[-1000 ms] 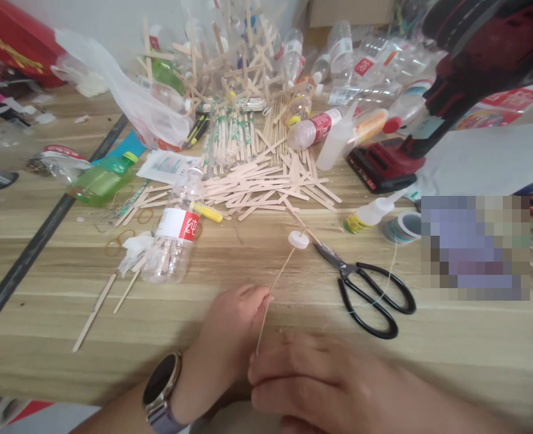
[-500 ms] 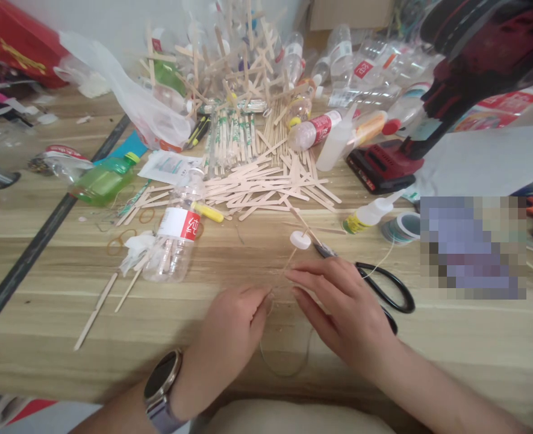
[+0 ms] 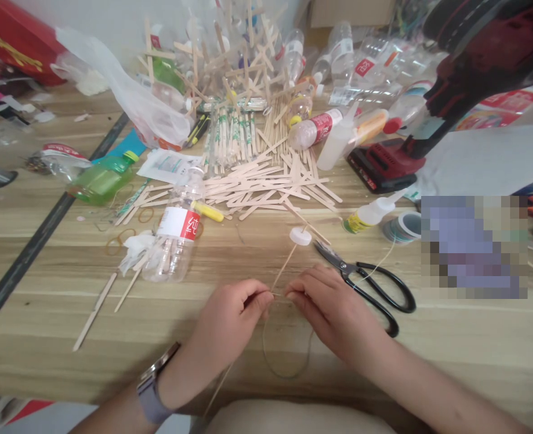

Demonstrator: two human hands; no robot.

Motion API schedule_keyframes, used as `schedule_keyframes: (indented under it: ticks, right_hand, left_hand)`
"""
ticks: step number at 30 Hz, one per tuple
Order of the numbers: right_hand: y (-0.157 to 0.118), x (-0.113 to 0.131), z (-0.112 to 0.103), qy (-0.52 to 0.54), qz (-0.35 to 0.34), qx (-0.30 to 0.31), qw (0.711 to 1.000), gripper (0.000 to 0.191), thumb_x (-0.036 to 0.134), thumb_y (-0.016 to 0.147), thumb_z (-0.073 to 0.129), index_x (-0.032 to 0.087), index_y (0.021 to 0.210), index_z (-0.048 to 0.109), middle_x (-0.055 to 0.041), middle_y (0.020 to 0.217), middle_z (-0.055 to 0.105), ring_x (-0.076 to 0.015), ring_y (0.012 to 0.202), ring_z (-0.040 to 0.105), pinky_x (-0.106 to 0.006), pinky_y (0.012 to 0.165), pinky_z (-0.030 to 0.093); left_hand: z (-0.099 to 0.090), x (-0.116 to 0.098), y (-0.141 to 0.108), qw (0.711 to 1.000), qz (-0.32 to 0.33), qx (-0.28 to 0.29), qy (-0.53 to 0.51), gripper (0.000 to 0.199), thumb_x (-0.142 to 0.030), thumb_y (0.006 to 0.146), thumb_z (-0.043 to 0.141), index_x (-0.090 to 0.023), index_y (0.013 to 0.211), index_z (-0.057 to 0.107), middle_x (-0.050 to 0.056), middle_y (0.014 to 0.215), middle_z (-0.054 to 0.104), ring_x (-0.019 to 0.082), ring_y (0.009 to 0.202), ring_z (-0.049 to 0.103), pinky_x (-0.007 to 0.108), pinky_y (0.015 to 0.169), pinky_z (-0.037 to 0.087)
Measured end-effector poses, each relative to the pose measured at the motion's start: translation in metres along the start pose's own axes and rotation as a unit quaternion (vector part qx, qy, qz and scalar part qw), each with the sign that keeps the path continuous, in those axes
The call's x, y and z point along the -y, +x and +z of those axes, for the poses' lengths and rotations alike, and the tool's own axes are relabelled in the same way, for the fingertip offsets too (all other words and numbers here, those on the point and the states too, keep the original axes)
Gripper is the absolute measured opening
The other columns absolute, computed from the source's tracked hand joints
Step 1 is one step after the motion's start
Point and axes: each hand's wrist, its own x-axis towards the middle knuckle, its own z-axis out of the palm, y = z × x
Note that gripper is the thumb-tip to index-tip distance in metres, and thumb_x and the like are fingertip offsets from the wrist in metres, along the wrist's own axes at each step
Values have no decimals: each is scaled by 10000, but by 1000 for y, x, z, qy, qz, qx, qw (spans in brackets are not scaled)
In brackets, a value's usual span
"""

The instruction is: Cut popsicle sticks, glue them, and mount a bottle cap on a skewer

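My left hand (image 3: pixel 235 319), with a watch on its wrist, pinches a thin cord near the table's front. Close beside it, my right hand (image 3: pixel 327 301) has its fingers pressed together on the same cord. A loop of the cord (image 3: pixel 286 377) hangs below both hands. Just beyond the fingers, a thin wooden stick (image 3: pixel 284 269) runs up to a white round disc (image 3: pixel 301 235), which it seems to pass through. Black-handled scissors (image 3: pixel 374 271) lie right of my right hand, partly behind it.
A clear bottle (image 3: pixel 169 259) holding sticks lies left of centre. Loose craft sticks (image 3: pixel 257 187) spread behind it. At the right are a glue bottle (image 3: pixel 370 214), a thread spool (image 3: pixel 402 228) and a red-black power tool (image 3: pixel 388 160).
My right hand has drawn back and its fingers have closed on the cord. My left hand has turned slightly, and more of the scissors and stick shows.
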Motion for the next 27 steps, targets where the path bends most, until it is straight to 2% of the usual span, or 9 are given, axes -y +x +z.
schedule_keyframes:
  ticks: [5,10,19,22,24,27]
  right_hand:
    - [2,2,0,75,52,25,995,199,97,939,474,195,834,612,-30,754,634,-176,737,582,-286,654,460]
    - [4,8,2,168,105,31,980,242,84,920,483,202,725,566,-2,728,608,-147,716,580,-255,645,451]
    - [1,11,12,231,147,20,962,198,127,927,480,205,753,532,25,700,586,-109,594,532,-233,581,430]
    - [2,10,10,224,157,18,962,152,149,921,502,202,799,575,18,703,607,-116,596,553,-234,568,439]
    - [3,9,7,210,162,10,964,119,173,919,511,198,852,606,9,714,629,-127,614,578,-239,567,452]
    - [5,8,0,164,167,-19,972,152,201,925,502,197,837,626,1,702,649,-133,611,597,-240,547,454]
  left_hand:
    - [-3,3,3,984,-57,88,-143,302,-405,874,506,-191,670,568,-65,524,457,95,456,375,229,462,282]
    - [-1,3,4,929,-89,170,-316,281,-433,798,610,-156,751,623,-52,583,534,54,431,329,208,419,221]
    - [6,1,1,843,-148,248,-454,326,-440,728,751,-128,747,654,-46,542,519,27,429,311,187,401,156]
    - [7,0,1,848,-151,227,-455,306,-424,740,736,-132,744,643,-52,536,521,19,408,291,184,390,154]
    - [6,-1,0,866,-138,193,-440,275,-403,758,714,-140,744,634,-54,547,535,21,402,286,182,381,169]
    - [5,-2,0,892,-114,144,-413,261,-399,773,689,-150,734,619,-57,559,544,27,402,293,180,373,194]
